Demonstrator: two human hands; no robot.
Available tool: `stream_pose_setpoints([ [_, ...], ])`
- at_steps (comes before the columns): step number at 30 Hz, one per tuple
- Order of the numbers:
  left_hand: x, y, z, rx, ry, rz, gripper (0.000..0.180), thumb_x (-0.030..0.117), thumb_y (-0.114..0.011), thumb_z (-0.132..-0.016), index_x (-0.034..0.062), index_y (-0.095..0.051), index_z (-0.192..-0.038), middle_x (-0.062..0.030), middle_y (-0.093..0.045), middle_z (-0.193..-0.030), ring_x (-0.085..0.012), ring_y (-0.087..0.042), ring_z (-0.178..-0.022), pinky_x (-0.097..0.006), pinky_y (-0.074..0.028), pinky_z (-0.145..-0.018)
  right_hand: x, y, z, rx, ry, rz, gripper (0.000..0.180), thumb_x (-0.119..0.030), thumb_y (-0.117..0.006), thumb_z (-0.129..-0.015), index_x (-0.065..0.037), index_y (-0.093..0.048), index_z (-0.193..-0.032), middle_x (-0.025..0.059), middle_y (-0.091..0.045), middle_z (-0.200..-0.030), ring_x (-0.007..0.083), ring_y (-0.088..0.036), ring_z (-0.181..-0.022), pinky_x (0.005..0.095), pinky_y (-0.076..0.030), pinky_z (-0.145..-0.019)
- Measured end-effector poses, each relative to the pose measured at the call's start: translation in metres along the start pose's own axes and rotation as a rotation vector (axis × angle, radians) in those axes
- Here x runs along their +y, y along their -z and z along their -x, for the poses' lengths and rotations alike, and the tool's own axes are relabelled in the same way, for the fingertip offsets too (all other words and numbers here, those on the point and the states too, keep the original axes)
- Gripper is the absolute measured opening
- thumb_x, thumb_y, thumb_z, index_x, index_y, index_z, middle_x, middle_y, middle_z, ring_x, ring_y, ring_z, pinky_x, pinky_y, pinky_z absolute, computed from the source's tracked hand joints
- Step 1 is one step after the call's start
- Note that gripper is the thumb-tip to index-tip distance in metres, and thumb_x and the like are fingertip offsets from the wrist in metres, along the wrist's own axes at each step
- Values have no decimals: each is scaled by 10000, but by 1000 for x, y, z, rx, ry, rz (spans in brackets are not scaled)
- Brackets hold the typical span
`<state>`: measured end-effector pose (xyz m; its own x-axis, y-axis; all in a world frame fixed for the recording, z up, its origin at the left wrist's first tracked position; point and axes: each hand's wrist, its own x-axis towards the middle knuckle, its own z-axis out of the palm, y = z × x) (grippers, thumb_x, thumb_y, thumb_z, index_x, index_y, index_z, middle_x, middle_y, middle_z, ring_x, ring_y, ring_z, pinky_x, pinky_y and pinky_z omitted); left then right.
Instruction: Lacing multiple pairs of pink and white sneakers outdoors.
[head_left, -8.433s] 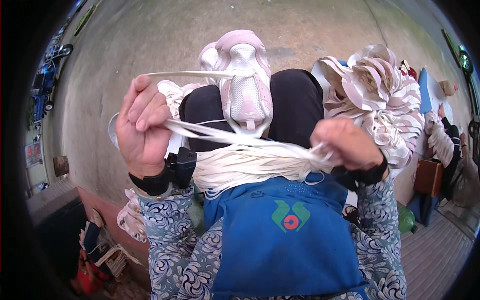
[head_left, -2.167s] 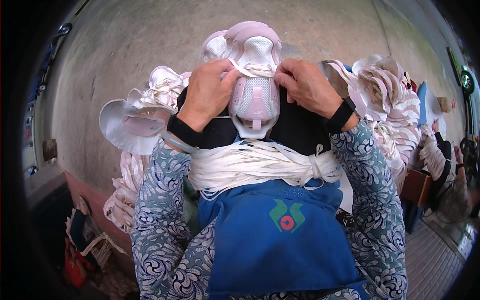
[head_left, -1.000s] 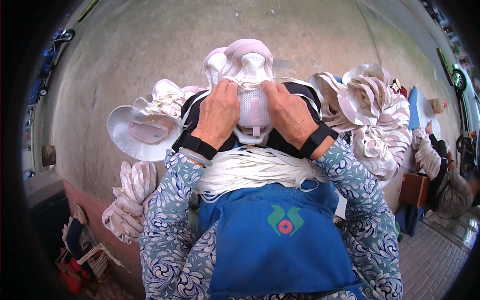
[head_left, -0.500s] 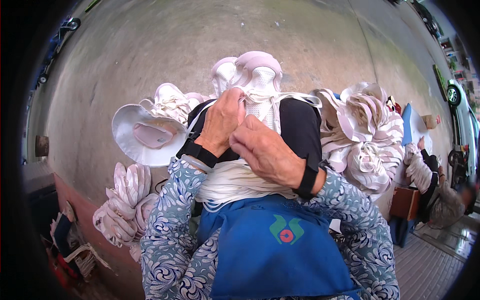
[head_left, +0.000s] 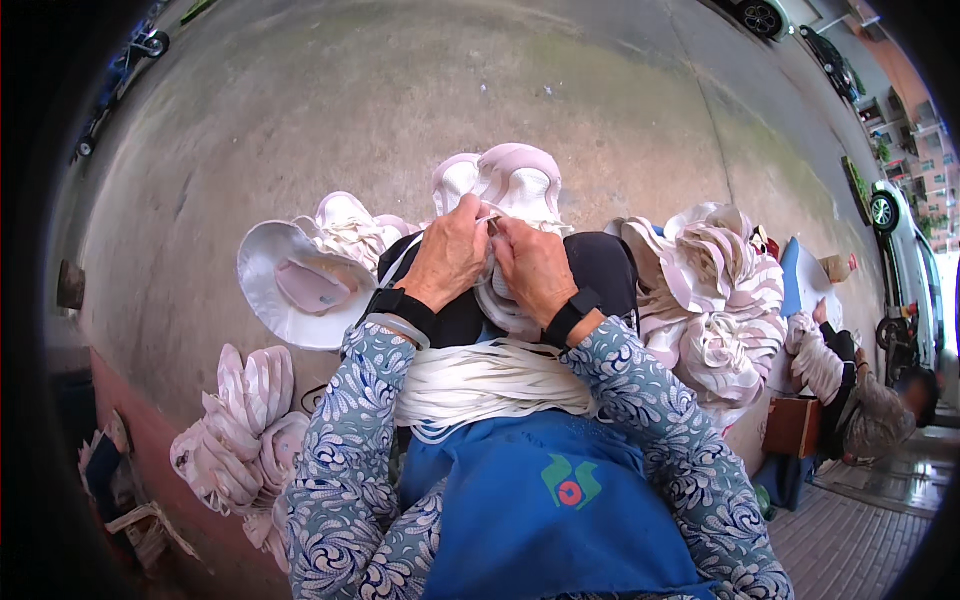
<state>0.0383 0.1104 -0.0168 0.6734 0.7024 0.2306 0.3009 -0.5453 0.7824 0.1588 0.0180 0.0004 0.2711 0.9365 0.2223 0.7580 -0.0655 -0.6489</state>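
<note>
White and pink shoe uppers (head_left: 520, 180) rest across my dark-clothed knees. Over their near end, my left hand (head_left: 450, 258) is closed in a pinch on a white shoelace, a strand of which trails down beside its wrist. Close on its right, my right hand (head_left: 540, 270) also has its fingers pinched together at the lacing. The fingertips of both hands nearly meet, and what lies between the right ones is mostly hidden. A thick bundle of white shoelaces (head_left: 495, 380) lies across my lap, above a blue apron (head_left: 540, 530).
A white bucket hat (head_left: 300, 285) sits left of my knees. Stacked uppers lie lower left (head_left: 235, 430) and in a large pile (head_left: 715, 300) at right. Beyond it are a brown box (head_left: 793, 427) and another person (head_left: 885, 415). Concrete ground (head_left: 400, 100) stretches ahead.
My right hand has moved from across the left wrist up to the lacing, beside the left fingers. The left hand stays at the upper. The whole view has shifted slightly.
</note>
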Motion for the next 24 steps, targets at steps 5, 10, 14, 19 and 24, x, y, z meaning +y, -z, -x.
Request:
stream_pose_setpoints([
  [5,1,7,1,-23,-12,-5,191,107,-520,-899,-2,-489,-1053,-285,-633,-867,-478,-614,-837,-520,-490,-720,2,-7,-9,-43,-58,100,187,-185,-563,-888,-18,-643,-859,242,-643,-734,416,-642,-708,504,-505,-651],
  [10,11,1,10,20,15,44,221,138,-572,-889,10,-514,-1059,-250,-633,-956,-454,-609,-888,-487,-489,-746,-5,4,-3,28,-54,98,167,-172,-579,-881,-19,-638,-849,237,-630,-720,409,-636,-676,472,-502,-608],
  [14,27,10,22,242,-72,8,207,104,-613,-852,6,-554,-1025,-190,-599,-985,-348,-593,-916,-379,-477,-782,-11,34,11,-77,43,-82,156,-134,-583,-863,6,-618,-802,216,-603,-684,362,-628,-618,399,-487,-563],
  [19,50,25,42,-278,715,726,518,437,-414,-1021,-22,-628,-912,-104,-676,-801,-141,-640,-683,-262,-529,-621,-38,99,34,-591,12,-591,138,-133,-584,-848,3,-609,-850,182,-621,-727,342,-619,-641,399,-489,-596],
  [24,70,-11,21,-417,922,1310,478,369,-368,-1033,-58,-564,-1120,-74,-602,-726,-180,-609,-597,-345,-550,-621,-84,101,86,-993,463,-959,148,-137,-549,-926,-18,-622,-976,115,-607,-722,248,-603,-597,365,-477,-564],
])
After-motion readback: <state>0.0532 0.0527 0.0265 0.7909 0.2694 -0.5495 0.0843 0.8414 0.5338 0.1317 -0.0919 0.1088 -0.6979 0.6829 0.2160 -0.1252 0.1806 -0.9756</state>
